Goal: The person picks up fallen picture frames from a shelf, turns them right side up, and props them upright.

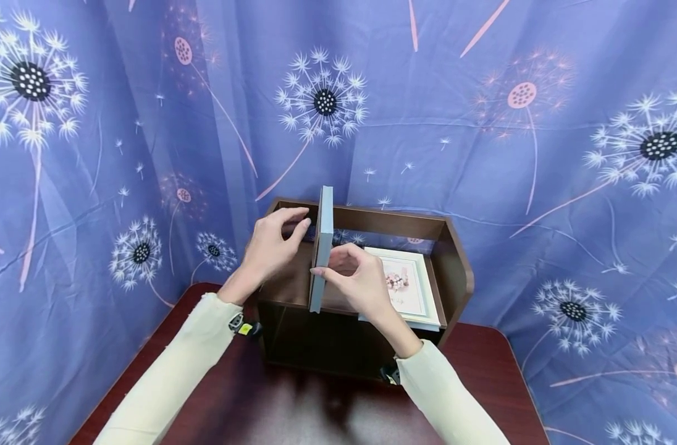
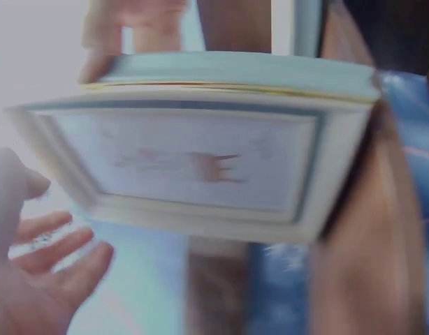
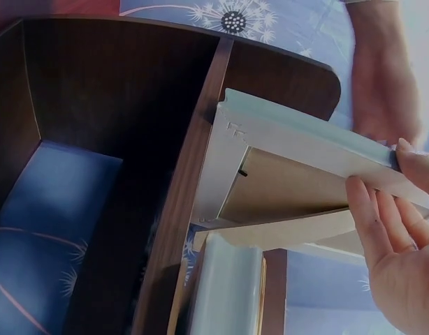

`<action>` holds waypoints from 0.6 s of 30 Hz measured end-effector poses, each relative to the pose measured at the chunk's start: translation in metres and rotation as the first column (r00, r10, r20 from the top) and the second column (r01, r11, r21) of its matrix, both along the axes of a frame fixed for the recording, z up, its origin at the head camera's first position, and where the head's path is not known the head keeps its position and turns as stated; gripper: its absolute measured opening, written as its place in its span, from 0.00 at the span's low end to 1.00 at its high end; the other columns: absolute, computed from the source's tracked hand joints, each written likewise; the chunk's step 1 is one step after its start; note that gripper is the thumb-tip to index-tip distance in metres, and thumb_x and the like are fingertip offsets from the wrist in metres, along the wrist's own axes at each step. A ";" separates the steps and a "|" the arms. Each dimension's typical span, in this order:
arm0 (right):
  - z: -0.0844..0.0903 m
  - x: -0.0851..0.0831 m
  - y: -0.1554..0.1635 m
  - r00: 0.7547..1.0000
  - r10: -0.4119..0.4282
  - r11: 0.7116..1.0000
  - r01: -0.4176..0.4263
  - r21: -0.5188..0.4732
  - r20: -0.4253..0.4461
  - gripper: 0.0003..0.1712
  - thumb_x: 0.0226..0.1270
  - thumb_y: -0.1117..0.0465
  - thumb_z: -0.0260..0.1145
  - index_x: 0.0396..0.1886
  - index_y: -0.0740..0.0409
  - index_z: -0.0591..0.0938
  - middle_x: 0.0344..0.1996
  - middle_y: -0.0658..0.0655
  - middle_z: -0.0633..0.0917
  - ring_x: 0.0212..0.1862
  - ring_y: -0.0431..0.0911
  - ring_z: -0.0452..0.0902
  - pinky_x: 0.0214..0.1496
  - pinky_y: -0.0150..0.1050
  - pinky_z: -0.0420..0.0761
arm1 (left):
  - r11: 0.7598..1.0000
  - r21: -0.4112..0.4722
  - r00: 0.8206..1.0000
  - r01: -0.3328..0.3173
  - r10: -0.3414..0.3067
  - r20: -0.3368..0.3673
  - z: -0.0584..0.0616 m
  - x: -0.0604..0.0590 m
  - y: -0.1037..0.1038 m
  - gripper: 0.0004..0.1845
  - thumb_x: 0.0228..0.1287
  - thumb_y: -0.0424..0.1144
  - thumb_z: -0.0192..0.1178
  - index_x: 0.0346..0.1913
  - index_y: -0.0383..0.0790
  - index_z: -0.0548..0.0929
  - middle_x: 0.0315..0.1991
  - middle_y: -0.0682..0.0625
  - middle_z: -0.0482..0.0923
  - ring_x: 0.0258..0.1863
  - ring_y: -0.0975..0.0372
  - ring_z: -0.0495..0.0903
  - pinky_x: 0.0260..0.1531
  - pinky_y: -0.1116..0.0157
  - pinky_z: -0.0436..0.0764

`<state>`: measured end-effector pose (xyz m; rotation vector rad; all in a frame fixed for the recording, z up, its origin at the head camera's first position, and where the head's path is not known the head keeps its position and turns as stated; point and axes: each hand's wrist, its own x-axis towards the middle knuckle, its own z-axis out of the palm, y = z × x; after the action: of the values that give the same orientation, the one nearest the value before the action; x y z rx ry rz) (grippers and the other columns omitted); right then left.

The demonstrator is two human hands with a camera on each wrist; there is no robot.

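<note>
An upright picture frame [image 1: 325,213] with a pale blue edge stands on the upper shelf of a small dark-brown bookcase [image 1: 455,272]. My right hand [image 1: 361,278] pinches its near edge, thumb on the edge and fingers against the back [image 3: 298,185]. Left of the frame, my left hand [image 1: 274,241] hovers with loosely bent fingers, apart from it. In the left wrist view the white-bordered front [image 2: 193,164] faces this hand, its picture blurred. A support flap [image 3: 284,227] juts from the back in the right wrist view.
A second picture frame [image 1: 430,290] with a floral picture lies flat on the shelf's right side. Below the shelf is a dark compartment [image 1: 322,340]. The bookcase stands on a reddish-brown table [image 1: 483,352], with a blue dandelion-patterned curtain [image 1: 399,154] behind.
</note>
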<state>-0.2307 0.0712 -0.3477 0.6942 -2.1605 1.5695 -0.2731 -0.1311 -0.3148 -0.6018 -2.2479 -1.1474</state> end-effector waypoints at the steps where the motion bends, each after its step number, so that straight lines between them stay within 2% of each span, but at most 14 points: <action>1: 0.000 0.000 -0.001 1.000 0.003 1.000 -0.003 0.002 -0.001 0.15 0.57 0.61 0.83 0.41 0.56 0.87 0.35 0.56 0.93 0.38 0.51 0.93 0.43 0.47 0.91 | 1.000 -0.004 0.999 0.028 -0.029 -0.041 0.005 0.005 -0.002 0.18 0.77 0.41 0.62 0.63 0.38 0.85 0.58 0.42 0.87 0.54 0.50 0.90 0.55 0.51 0.88; 3: 0.000 0.000 -0.002 1.000 0.007 1.000 -0.007 0.005 -0.007 0.15 0.57 0.61 0.83 0.42 0.56 0.88 0.35 0.56 0.93 0.38 0.51 0.93 0.43 0.48 0.91 | 0.996 -0.029 0.988 0.089 -0.092 -0.127 0.013 0.012 -0.006 0.18 0.76 0.40 0.63 0.64 0.38 0.85 0.60 0.43 0.87 0.57 0.50 0.88 0.59 0.51 0.86; 6: -0.002 0.000 -0.002 1.000 0.016 1.000 -0.016 0.001 -0.015 0.14 0.58 0.62 0.83 0.42 0.57 0.88 0.35 0.57 0.93 0.38 0.50 0.93 0.44 0.47 0.91 | 0.979 -0.102 0.951 0.177 -0.197 -0.237 0.020 0.019 -0.010 0.21 0.73 0.38 0.66 0.65 0.38 0.84 0.63 0.43 0.85 0.63 0.50 0.84 0.64 0.52 0.82; 10: -0.004 0.000 -0.004 0.999 0.033 0.999 -0.033 -0.011 -0.018 0.13 0.59 0.67 0.81 0.43 0.60 0.88 0.35 0.60 0.93 0.38 0.51 0.93 0.45 0.40 0.91 | 0.946 -0.199 0.895 0.257 -0.310 -0.321 0.021 0.022 -0.011 0.25 0.66 0.36 0.72 0.66 0.36 0.84 0.66 0.41 0.83 0.67 0.50 0.82 0.68 0.55 0.80; 12: -0.004 -0.001 -0.005 0.999 0.042 0.999 -0.042 -0.017 -0.013 0.13 0.59 0.68 0.80 0.43 0.60 0.88 0.36 0.61 0.93 0.39 0.51 0.93 0.45 0.38 0.91 | 0.933 -0.227 0.872 0.279 -0.345 -0.348 0.020 0.021 -0.011 0.26 0.63 0.34 0.74 0.65 0.35 0.84 0.65 0.39 0.83 0.67 0.48 0.82 0.68 0.55 0.80; 15: -0.004 -0.001 -0.005 0.998 0.058 0.998 -0.058 -0.020 -0.006 0.13 0.61 0.67 0.79 0.44 0.60 0.88 0.37 0.61 0.93 0.40 0.49 0.93 0.47 0.37 0.91 | 0.924 -0.248 0.853 0.291 -0.368 -0.371 0.017 0.020 -0.010 0.27 0.61 0.29 0.75 0.65 0.34 0.84 0.65 0.37 0.83 0.67 0.47 0.82 0.68 0.54 0.81; 18: -0.003 -0.001 0.001 0.998 0.057 0.998 -0.057 -0.009 0.009 0.11 0.66 0.61 0.77 0.46 0.58 0.88 0.38 0.59 0.93 0.41 0.45 0.92 0.49 0.35 0.90 | 0.923 -0.245 0.847 0.296 -0.372 -0.379 0.015 0.019 -0.008 0.27 0.60 0.27 0.74 0.64 0.34 0.84 0.65 0.37 0.83 0.68 0.46 0.81 0.68 0.56 0.81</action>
<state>-0.2321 0.0718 -0.3508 0.7536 -2.1570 1.6126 -0.2537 -0.1391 -0.2999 -1.2337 -1.9213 -0.8646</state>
